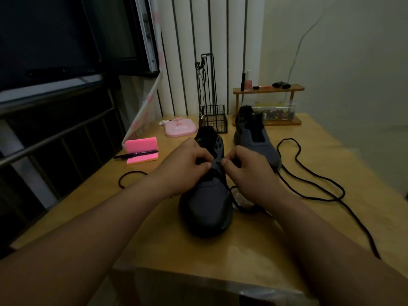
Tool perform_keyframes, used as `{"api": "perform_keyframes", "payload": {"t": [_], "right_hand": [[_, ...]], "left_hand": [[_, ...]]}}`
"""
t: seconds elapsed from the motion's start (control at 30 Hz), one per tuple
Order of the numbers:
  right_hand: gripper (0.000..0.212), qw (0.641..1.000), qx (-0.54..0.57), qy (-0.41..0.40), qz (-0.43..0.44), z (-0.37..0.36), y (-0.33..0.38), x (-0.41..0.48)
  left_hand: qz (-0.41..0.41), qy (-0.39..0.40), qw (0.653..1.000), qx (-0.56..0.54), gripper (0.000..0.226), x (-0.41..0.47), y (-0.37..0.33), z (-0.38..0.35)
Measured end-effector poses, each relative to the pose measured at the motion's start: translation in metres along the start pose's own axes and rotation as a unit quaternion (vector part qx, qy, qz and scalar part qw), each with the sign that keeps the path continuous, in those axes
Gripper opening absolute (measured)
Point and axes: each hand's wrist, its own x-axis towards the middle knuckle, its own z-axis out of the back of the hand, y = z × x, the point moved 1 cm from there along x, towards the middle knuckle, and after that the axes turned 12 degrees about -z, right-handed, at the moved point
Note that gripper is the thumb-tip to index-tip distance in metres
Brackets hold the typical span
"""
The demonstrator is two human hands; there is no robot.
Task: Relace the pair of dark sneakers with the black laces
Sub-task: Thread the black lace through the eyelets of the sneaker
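Near sneaker (206,206): mid-surface (220,263), toe toward the person; left grip (187,166) clenched on its eyelet flap; right grip (247,171) pinching black lace (231,191) at the eyelets; second sneaker (254,138): behind-right, unlaced; spare lace (309,180) loose beside it.

Single wide-angle view from the person's head, facing forward and down, close above the left hand (187,166) and right hand (250,173), desk (220,259) stretching beyond them to the far wall (331,51)

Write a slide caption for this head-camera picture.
Left hand grips the near sneaker, right hand pinches a black lace at its eyelets; the second sneaker stands unlaced behind.
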Motion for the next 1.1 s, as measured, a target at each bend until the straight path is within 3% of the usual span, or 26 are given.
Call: {"api": "perform_keyframes", "payload": {"t": [0.33, 0.6, 0.77, 1.1], "right_hand": [[0.016, 0.992, -0.095, -0.035, 0.076, 0.0011, 0.0070, -0.0007], [0.012, 0.996, -0.047, -0.036, 0.070, -0.0003, 0.0034, 0.0006], [0.013, 0.992, -0.093, -0.032, 0.082, -0.0028, 0.0047, 0.0012], [0.015, 0.997, 0.061, 0.023, -0.030, 0.0001, -0.0002, -0.0007]], "left_hand": [[-0.024, -0.012, 0.999, 0.029, 0.017, 0.0000, -0.0035, -0.0005], [-0.027, -0.010, 0.999, 0.014, 0.015, 0.0022, 0.0004, -0.0017], [-0.025, -0.028, 0.999, -0.007, 0.016, 0.0021, 0.0020, -0.0066], [-0.020, 0.000, 1.000, -0.022, 0.010, 0.0063, 0.0054, -0.0048]]}}
